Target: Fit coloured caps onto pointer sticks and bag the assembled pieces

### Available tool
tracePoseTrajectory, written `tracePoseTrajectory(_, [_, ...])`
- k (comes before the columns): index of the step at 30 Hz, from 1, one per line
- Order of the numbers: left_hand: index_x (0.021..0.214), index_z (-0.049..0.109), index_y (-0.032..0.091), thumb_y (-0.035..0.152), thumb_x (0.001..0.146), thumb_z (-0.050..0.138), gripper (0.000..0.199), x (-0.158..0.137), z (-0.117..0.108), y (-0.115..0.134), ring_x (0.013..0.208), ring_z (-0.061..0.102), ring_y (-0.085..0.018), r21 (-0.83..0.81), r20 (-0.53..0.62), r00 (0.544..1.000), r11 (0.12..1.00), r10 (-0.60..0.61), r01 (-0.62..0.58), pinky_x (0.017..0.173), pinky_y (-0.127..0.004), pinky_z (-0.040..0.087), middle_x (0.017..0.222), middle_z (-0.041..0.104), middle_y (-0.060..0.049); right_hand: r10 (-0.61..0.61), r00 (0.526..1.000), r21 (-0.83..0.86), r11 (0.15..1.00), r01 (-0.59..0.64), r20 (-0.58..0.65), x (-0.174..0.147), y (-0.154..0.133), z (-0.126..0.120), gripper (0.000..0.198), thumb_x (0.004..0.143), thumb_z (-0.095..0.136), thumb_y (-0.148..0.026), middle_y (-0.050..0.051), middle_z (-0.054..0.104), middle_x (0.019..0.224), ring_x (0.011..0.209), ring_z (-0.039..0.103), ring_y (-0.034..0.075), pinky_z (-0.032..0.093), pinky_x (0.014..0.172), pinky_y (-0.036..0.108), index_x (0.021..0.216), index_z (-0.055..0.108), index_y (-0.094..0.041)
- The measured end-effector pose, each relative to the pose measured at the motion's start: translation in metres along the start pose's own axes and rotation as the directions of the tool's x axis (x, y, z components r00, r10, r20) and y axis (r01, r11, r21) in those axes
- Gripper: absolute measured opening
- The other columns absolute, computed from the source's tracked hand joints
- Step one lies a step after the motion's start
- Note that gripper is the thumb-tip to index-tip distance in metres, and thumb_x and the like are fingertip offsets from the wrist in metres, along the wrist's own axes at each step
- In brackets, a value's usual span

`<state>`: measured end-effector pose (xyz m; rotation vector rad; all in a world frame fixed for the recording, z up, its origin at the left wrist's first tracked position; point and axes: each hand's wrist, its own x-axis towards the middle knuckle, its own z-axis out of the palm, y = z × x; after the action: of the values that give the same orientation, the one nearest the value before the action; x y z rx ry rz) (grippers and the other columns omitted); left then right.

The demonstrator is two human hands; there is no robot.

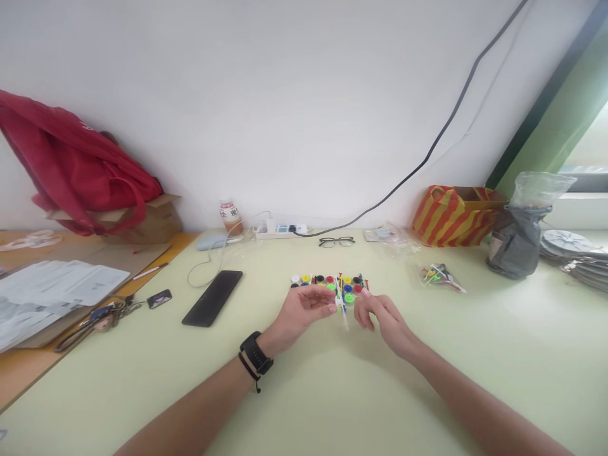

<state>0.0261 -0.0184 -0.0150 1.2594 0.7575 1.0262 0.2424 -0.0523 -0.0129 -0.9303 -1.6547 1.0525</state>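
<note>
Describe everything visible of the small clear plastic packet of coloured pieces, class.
The small clear plastic packet looks thin and crumpled. Inside show slender pieces in yellow, green, red, white and black, too small to identify. It lies on the pale green tabletop, beyond and right of the person's bare right hand, and neither of the hands touches it. Whether it is sealed is unclear.

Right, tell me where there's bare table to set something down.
Free: between phone and left forearm; between right forearm and bag of parts; a band between glasses and discs. Crowded: around the discs, by left hand and right hand; along the wall, by bottle and power strip.
</note>
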Motion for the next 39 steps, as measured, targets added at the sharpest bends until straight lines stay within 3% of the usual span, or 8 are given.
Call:
tracePoseTrajectory(3, [0.093,0.079,0.016,0.028,0.068,0.095,0.033,0.0001,0.0001,0.0000,0.090,0.074,-0.021,-0.009,-0.004,1.000,1.000,-0.006,0.006,0.091,-0.036,0.060,0.096,0.079,-0.008,0.044,0.998,0.004,0.999,-0.044,-0.036,0.0007,-0.0011,-0.0012,0.057,0.102,0.046,-0.060,-0.001,0.046,0.057,0.055,0.046,0.014,0.043,0.057,0.030,0.060,0.046,-0.021])
tracePoseTrajectory(8, [0.096,0.079,0.016,0.028,0.071,0.093,0.031,-0.0015,0.0009,0.0026,0.092,0.073,-0.020,0.000,0.045,0.999,1.000,-0.001,0.001,0.091,-0.035,0.059,0.099,0.079,-0.008,0.008,0.999,-0.010,1.000,-0.009,-0.047,-0.0010,-0.0013,0.0047,0.027,0.096,0.065,-0.048,0.002,0.064,0.088,0.072,0.059,0.015,0.050,0.065,0.029,0.102,0.058,-0.023])
tracePoseTrajectory(17, [0.095,0.079,0.016,0.029,0.069,0.094,0.032,-0.0013,0.0024,0.0052,0.092,0.074,-0.022,0.016,0.016,1.000,1.000,-0.005,0.004,0.091,-0.037,0.059,0.098,0.079,-0.008,-0.093,0.994,-0.144,0.986,0.084,-0.053,-0.0048,0.0044,0.0075,0.050,0.100,0.057,-0.041,0.004,0.065,0.101,0.073,0.062,0.016,0.054,0.067,0.031,0.147,0.043,-0.029])
tracePoseTrajectory(21, [0.093,0.079,0.016,0.028,0.068,0.094,0.032,-0.0001,0.0016,0.0032,0.091,0.073,-0.020,0.008,0.003,1.000,1.000,-0.011,0.010,0.091,-0.035,0.059,0.097,0.079,-0.007,-0.106,0.989,-0.192,0.978,0.085,-0.100,-0.0047,0.0051,0.0041,0.028,0.103,0.050,-0.046,0.004,0.064,0.093,0.069,0.058,0.016,0.051,0.068,0.032,0.110,0.065,-0.023])
tracePoseTrajectory(23, [0.093,0.079,0.016,0.028,0.068,0.095,0.032,0.0001,0.0013,0.0023,0.091,0.073,-0.020,0.011,-0.003,1.000,1.000,-0.012,0.012,0.090,-0.035,0.059,0.096,0.078,-0.007,-0.050,0.998,-0.165,0.985,0.041,-0.048,-0.0033,0.0056,0.0017,0.051,0.107,0.039,-0.049,0.002,0.056,0.069,0.063,0.053,0.016,0.047,0.064,0.031,0.070,0.058,-0.020])
tracePoseTrajectory(25, [0.093,0.079,0.016,0.028,0.068,0.095,0.032,0.0001,0.0011,0.0018,0.090,0.072,-0.020,0.017,-0.005,1.000,1.000,-0.013,0.013,0.090,-0.035,0.059,0.096,0.078,-0.007,0.008,1.000,-0.134,0.991,-0.010,-0.014,-0.0016,0.0057,-0.0002,0.058,0.107,0.036,-0.052,-0.001,0.044,0.056,0.056,0.045,0.014,0.040,0.057,0.030,0.058,0.043,-0.021])
tracePoseTrajectory(31, [0.095,0.078,0.016,0.027,0.071,0.093,0.031,-0.0002,0.0009,0.0024,0.090,0.071,-0.019,0.014,0.027,1.000,1.000,-0.008,0.007,0.090,-0.033,0.058,0.095,0.077,-0.007,-0.007,0.998,-0.063,0.998,0.003,-0.069,0.0003,-0.0002,0.0023,0.027,0.097,0.064,-0.048,0.001,0.060,0.084,0.071,0.056,0.015,0.047,0.065,0.028,0.091,0.056,-0.023])
tracePoseTrajectory(39, [0.099,0.078,0.015,0.029,0.074,0.091,0.031,-0.0011,-0.0003,0.0022,0.092,0.071,-0.021,0.021,0.068,0.998,1.000,-0.004,0.003,0.089,-0.034,0.058,0.098,0.077,-0.009,0.013,0.999,-0.104,0.994,-0.016,-0.031,-0.0021,0.0010,0.0063,0.019,0.098,0.062,-0.041,0.005,0.066,0.101,0.085,0.064,0.018,0.052,0.072,0.031,0.108,0.063,-0.025])
